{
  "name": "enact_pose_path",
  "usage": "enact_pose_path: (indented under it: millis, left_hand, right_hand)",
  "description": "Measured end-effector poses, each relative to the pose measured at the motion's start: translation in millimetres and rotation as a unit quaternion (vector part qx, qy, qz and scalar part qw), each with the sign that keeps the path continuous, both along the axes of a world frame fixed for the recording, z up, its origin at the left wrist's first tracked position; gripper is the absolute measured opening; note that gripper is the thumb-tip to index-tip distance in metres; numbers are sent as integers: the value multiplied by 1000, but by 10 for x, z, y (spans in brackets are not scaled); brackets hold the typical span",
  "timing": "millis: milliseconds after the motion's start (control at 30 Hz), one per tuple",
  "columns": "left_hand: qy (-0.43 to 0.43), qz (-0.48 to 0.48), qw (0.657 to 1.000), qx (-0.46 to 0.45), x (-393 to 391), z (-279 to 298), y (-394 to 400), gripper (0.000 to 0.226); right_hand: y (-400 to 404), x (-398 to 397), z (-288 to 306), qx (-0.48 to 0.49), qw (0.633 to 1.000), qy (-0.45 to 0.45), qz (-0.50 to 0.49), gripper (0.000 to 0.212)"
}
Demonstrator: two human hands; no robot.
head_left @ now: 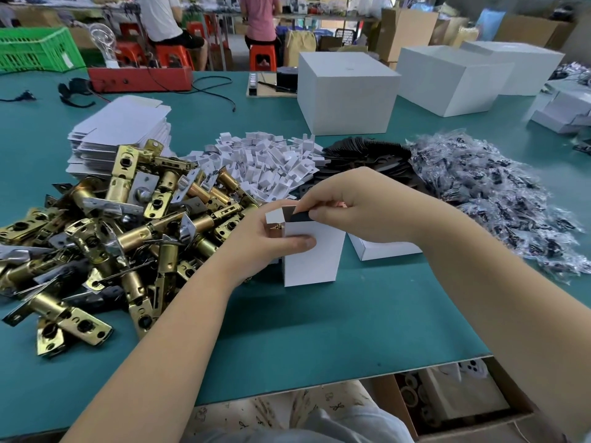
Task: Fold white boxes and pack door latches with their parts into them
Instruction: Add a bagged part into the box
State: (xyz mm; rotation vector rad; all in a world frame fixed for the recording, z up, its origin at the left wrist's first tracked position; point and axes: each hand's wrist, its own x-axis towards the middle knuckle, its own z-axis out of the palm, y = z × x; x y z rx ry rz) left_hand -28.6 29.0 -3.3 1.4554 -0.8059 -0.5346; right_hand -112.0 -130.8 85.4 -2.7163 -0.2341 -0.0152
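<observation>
A small white box [315,259] stands upright on the green table, its top flap open. My left hand [271,243] grips its left side, thumb across the front. My right hand [358,199] pinches a black plate [302,216] at the box's open top. A bit of brass shows inside the opening. A heap of brass door latches [105,231] lies to the left. Behind it is a stack of flat white box blanks [123,129]. White folded card inserts [265,161], black plates [367,155] and bagged parts [499,196] lie in piles behind the hands.
Another small white box [383,249] lies just right of the held one. Three large white cartons [345,94] stand at the back right. A red tray [140,79], cables and a green crate [36,49] are at the back left. Two people sit beyond on red stools. The table's near edge [351,378] has an open carton below.
</observation>
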Motion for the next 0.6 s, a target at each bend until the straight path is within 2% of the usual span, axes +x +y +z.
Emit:
enact_pose_path:
  millis: [200,367,500,600]
  left_hand:
    - [6,-2,1000,-9,6,-10,0,35]
    - [3,-1,1000,-10,-2,-16,-2,36]
    - [11,-3,1000,-18,9,-21,-8,35]
    - [1,2,1000,-15,6,-9,-15,36]
  right_hand:
    - [-58,-47,-42,56,998,-12,-25,21]
    - [-74,-35,-98,2,998,-46,-52,17]
    - [-60,-3,-138,60,992,-66,-91,13]
    - [-68,-23,-124,102,989,-49,-93,14]
